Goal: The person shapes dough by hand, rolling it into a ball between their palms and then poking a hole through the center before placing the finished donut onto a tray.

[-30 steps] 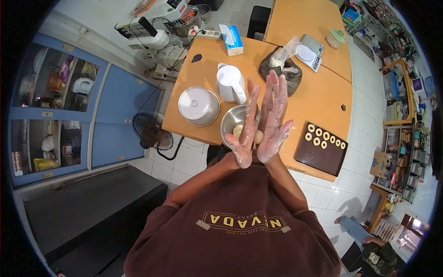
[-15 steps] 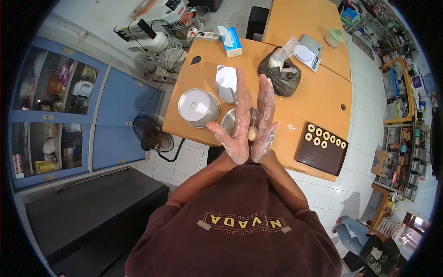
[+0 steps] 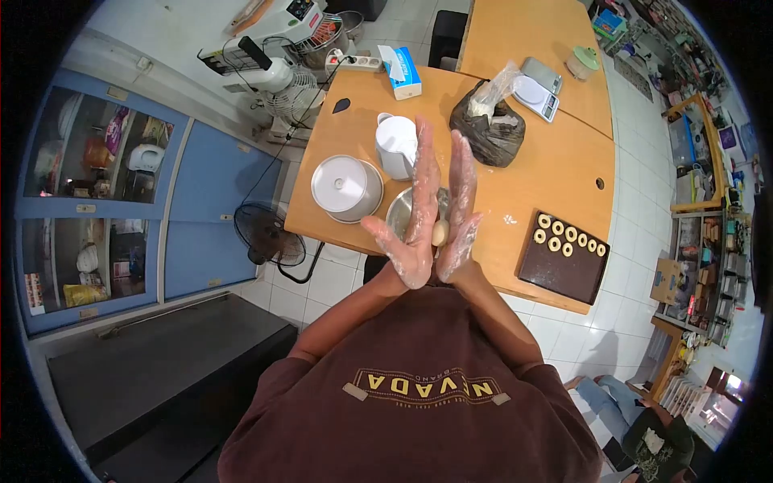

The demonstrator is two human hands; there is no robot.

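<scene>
Between the palms of my left hand and my right hand sits a small pale dough ball. Both hands are dusted with flour, fingers stretched out and pointing away from me, the ball pressed between their lower palms. Behind them, partly covered, a steel bowl stands on the wooden table. To the right, a dark baking tray carries several raw dough rings along its far part.
Left of the bowl are a lidded white container and a white jug. Farther back stand a tissue box, a black plastic bag and a kitchen scale. A floor fan is at left; a person sits lower right.
My palms have shifted slightly against each other with the dough ball between them, and the right fingers look closer together. The seated person at lower right has come further into view.
</scene>
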